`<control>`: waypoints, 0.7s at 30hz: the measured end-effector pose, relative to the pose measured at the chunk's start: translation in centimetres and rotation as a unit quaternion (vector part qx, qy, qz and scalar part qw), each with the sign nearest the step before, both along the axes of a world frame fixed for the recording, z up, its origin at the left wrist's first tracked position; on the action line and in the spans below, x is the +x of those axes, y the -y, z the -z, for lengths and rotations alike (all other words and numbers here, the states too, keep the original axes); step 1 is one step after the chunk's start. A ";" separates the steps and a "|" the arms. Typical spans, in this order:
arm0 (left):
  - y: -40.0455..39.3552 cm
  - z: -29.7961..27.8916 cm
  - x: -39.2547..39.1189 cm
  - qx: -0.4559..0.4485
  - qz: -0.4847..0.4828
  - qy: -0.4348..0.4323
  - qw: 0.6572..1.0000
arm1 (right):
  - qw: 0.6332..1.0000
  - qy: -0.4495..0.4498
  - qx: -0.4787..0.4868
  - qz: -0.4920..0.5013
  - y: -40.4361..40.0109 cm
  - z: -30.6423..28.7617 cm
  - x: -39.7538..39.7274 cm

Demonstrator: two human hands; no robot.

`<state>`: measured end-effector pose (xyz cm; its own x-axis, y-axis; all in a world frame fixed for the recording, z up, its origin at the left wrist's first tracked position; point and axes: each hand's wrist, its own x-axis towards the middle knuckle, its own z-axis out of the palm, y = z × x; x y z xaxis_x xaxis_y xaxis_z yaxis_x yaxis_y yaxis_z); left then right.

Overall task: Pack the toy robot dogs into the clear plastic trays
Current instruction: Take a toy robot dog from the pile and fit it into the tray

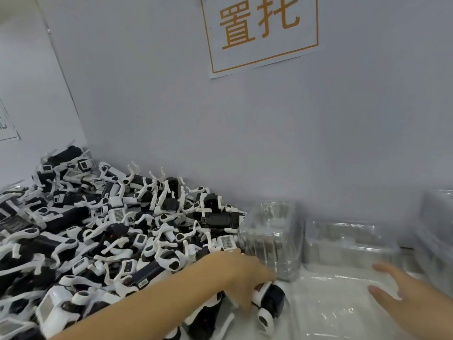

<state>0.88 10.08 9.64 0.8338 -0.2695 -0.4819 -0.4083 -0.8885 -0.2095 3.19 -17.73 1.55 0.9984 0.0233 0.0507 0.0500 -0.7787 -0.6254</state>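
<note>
My left hand [241, 278] was curled down over a black-and-white toy robot dog [268, 299] at the lower centre of the frame, fingers wrapped around its body. My right hand [402, 290] hovered at the lower right with fingers spread and straight, holding nothing, just above a flat clear plastic tray [338, 307] whose contents I could not make out. Behind it stood a tall stack of clear trays [272, 239] and a lower stack [348, 241] to its right. A heap of robot dogs [103, 229] filled the left side.
</note>
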 end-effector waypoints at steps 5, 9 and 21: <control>-1.1 -1.6 0.3 -0.137 -0.014 0.035 0.990 | 0.999 0.026 -0.025 0.011 0.5 0.2 0.5; -2.1 -5.0 0.6 -0.201 -0.007 0.099 0.975 | 0.999 0.022 -0.037 0.004 0.2 0.0 0.2; 4.3 -7.5 0.2 -0.583 -0.082 0.295 0.753 | 0.999 -0.013 -0.025 -0.043 -1.0 -0.4 -0.5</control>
<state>1.06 5.78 17.17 0.8779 -0.0928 0.4697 -0.4149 -0.6371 0.6496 2.68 -16.76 1.92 0.9935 0.1116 0.0204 0.1022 -0.8030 -0.5872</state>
